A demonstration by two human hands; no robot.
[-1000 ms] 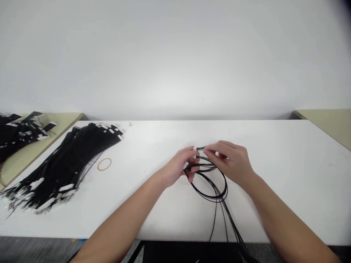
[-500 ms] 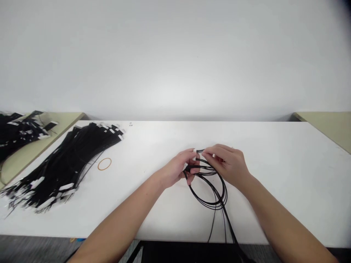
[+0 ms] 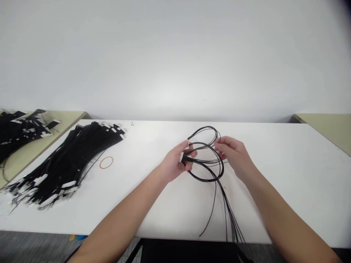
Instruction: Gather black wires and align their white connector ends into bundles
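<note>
My left hand (image 3: 179,159) is closed on the end of a bundle of thin black cables (image 3: 221,170), with a white connector (image 3: 181,157) showing at its palm side. The cables curve out from my left fingers in round loops, and loose ends hang down to the front edge of the table. On the right of the loops, my right hand (image 3: 230,149) pinches some of the thin black wires between thumb and fingertips. Exactly how many strands it grips is hidden.
A large pile of black cables with white connectors (image 3: 74,157) lies on the left of the white table (image 3: 153,212). Beside it is an orange rubber band (image 3: 106,162). More black cables (image 3: 24,128) rest on a yellowish table (image 3: 64,122) at far left.
My right hand has drawn away to the right from my left fingers. An upper loop of cable now arches between the hands, and the hanging ends have spread apart.
</note>
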